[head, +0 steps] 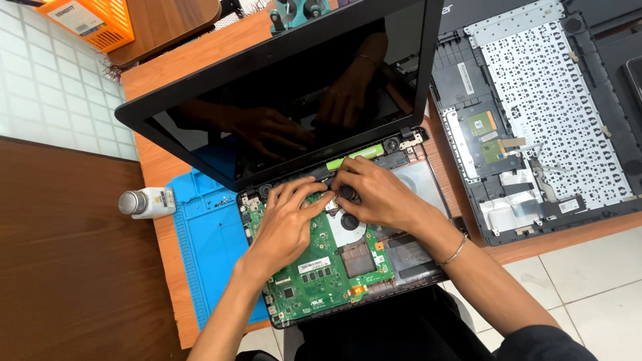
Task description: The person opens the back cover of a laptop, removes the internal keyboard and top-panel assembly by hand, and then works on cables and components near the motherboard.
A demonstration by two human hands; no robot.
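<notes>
Head view:
Laptop base (401, 264): open shell on blue mat (207, 247), holding green mainboard (321, 267) and fan (349, 222).
Left hand (284, 224): fingers spread flat on mainboard, gripping nothing.
Right hand (374, 194): fingertips pinched at a small dark part near the hinge edge; grip contents cannot be told.
Orange basket (90, 20): far corner, contents unclear.
Bottle (147, 202): lying on the surface beside mat.

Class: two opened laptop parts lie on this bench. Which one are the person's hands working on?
The laptop base with the green circuit board, screen attached. Both the left hand and right hand rest on it; the upturned keyboard panel lies untouched alongside.
</notes>
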